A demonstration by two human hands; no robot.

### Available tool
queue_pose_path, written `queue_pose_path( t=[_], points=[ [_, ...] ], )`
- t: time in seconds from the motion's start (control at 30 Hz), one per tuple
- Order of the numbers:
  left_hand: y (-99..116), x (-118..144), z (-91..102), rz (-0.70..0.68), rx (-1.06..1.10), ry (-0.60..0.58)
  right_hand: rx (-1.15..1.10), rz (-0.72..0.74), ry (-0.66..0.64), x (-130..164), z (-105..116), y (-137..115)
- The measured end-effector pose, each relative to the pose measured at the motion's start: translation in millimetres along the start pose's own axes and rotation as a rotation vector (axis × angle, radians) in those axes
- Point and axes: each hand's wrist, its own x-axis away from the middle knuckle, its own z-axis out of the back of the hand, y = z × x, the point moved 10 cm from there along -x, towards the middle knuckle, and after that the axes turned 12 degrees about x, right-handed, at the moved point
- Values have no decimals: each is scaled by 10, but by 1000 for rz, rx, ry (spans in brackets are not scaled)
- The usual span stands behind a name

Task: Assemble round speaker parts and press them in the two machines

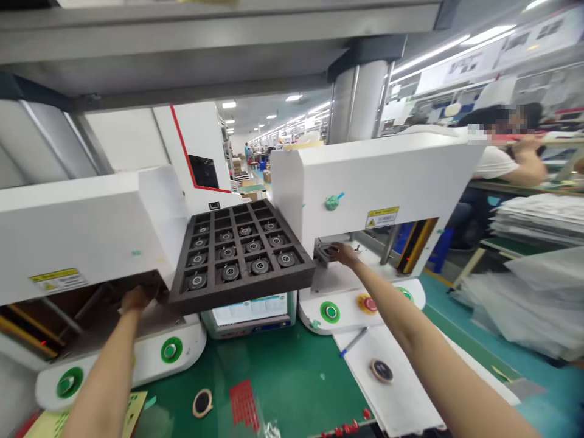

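My left hand [135, 299] reaches into the shadowed opening of the left white press machine [86, 231]. Its fingers are mostly hidden, so what they touch is unclear. Inside the right press machine [374, 176], my right hand [345, 254] has its fingers bent together at a dark fixture [325, 250]; any part in them is too small to make out. Between the machines, a black compartment tray [241, 292] holds several round watch bodies [260, 266], with its back row bare. Two round watches with rose-gold rims lie below, one [202, 403] on the green mat, another [381, 370] on white paper.
Green buttons [330, 312] and a red stop button [367, 303] line the machine fronts. Behind the tray's front edge sits a screen [250, 311]. A blue pen [354, 342] rests near the paper [387, 401]. To the right are stacked sheets [538, 219] and a seated person [497, 161].
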Motion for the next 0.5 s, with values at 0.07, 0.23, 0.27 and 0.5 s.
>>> queue_pose_path(
  t=[0.07, 0.23, 0.27, 0.5],
  points=[
    [-147, 274, 52, 100, 19, 64, 25, -30, -63, 405, -106, 25],
    [-509, 1230, 132, 158, 47, 257, 53, 32, -435, 2005, -884, -104],
    [-553, 1449, 84, 137, 60, 236, 44, 69, -531, 2335, -1066, -211],
    [-668, 2702, -411, -86, 83, -287, 45, 175, -804, 3203, -1878, -968]
  ],
)
